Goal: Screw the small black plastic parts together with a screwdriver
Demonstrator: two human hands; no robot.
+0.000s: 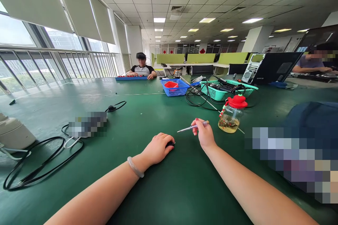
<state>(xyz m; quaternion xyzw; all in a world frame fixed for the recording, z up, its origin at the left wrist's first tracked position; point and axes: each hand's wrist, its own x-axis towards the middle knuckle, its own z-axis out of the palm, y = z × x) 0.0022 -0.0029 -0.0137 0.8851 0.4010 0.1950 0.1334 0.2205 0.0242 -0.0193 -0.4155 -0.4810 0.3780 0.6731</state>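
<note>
My left hand (157, 147) rests on the green table (158, 190), fingers curled over a small black object (171, 144) that is mostly hidden under them. A pale bangle (135, 167) circles that wrist. My right hand (203, 134) is raised just to the right, pinching a slim clear-handled screwdriver (190, 127) whose metal tip points left towards the left hand. A glass jar with a red lid (232, 115) stands just beyond the right hand.
Black cables (39, 168) loop at the left by a white device (13, 132). A blue basket (174, 87), a teal basket (227, 90) and tangled wires sit farther back. A person sits at the far end, another at the right.
</note>
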